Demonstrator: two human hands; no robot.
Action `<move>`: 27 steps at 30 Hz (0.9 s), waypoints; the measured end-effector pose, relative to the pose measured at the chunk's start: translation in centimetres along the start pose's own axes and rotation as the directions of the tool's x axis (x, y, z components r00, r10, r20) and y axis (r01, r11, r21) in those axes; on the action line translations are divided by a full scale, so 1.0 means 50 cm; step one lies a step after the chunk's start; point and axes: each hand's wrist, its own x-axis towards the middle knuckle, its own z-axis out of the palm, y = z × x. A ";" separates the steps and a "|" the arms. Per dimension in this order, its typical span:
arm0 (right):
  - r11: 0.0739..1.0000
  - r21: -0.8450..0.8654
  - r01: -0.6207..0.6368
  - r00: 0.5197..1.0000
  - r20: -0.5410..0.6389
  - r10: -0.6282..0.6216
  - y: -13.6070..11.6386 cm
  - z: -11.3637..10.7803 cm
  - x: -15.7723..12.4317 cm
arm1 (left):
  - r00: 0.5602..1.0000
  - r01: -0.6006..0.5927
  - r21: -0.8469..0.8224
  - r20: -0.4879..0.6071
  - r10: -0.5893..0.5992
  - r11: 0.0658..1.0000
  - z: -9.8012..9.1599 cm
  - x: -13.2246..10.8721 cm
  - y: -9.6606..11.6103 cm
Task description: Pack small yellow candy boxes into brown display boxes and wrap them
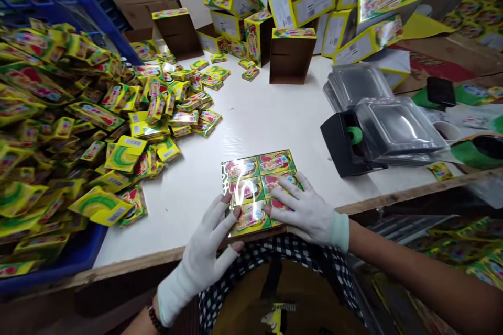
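Near the table's front edge lies a flat clear-plastic pack [255, 191] filled with several small yellow-and-green boxes in rows. My left hand [210, 243], in a white glove with bare fingertips, has its fingers stretched against the pack's left side and near corner; the thumb is apart at the front edge. Across the pack's right part rests my right hand [304, 209], gloved too, fingers spread flat on the top. Neither hand is closed around anything. Glare on the plastic hides part of the print.
A big heap of small boxes [113, 99] spills from a blue crate [90, 251] on the left. Larger display boxes [293, 57] are stacked at the back. To the right are a black tape dispenser [340, 144] and clear plastic trays [401, 125]. The wooden table edge [133, 261] runs in front.
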 end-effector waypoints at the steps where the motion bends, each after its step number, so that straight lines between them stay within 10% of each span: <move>1: 0.999 -0.016 0.029 0.999 0.021 -0.028 -0.010 0.000 0.016 | 0.985 0.141 -0.128 -0.082 -0.152 0.982 0.014 -0.011 0.000; 6: 0.994 -0.047 0.095 0.995 0.035 -0.093 -0.079 0.011 0.101 | 0.702 0.522 -0.601 -0.100 -0.705 0.605 0.050 0.006 0.010; 14: 0.979 -0.029 0.202 0.979 0.033 -0.201 -0.033 -0.003 0.125 | 0.691 0.426 -0.666 -0.198 -0.695 0.613 0.094 0.052 0.017; 18: 0.988 -0.068 0.139 0.990 0.001 -0.139 0.001 -0.001 0.114 | 0.800 0.277 -0.514 -0.344 -0.491 0.812 0.105 0.086 0.014; 21: 0.995 -0.093 0.030 0.996 -0.075 -0.037 -0.025 0.023 0.112 | 0.934 -0.016 -0.197 -0.352 -0.055 0.980 0.087 0.088 0.001; 24: 1.000 0.000 0.020 0.987 -0.162 -0.020 -0.045 0.033 0.095 | 0.920 -0.291 -0.010 -0.278 0.276 0.957 0.070 0.081 -0.018; 27: 0.965 0.245 -0.090 0.941 -0.298 0.163 -0.010 -0.004 0.028 | 0.887 -0.375 0.034 -0.278 0.369 0.927 0.068 0.079 -0.038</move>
